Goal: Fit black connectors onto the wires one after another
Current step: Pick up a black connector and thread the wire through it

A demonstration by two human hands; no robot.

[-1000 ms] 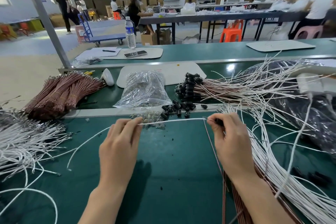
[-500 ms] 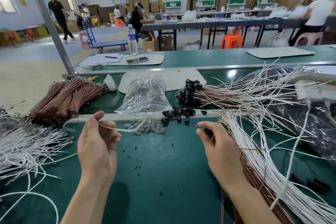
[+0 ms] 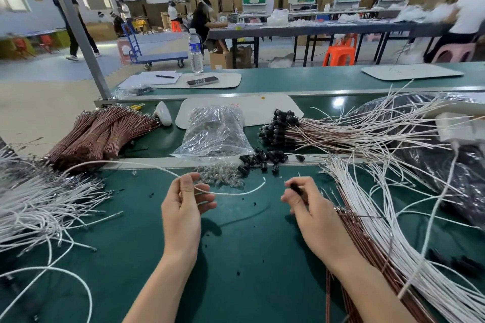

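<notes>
Above the green table (image 3: 244, 244), left hand (image 3: 183, 207) pinches a white wire (image 3: 231, 193); right hand (image 3: 312, 207) grips a black connector (image 3: 295, 187).

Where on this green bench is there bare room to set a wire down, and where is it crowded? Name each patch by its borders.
Bare mat lies between and below the left hand and right hand, toward the near edge. Crowded: the white wire pile at left, the white and brown wires at right, loose black connectors along the far rail.

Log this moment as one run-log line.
step: connector fitting | left hand: pinches white wire | right hand: holds black connector | fit: not yet joined
</notes>
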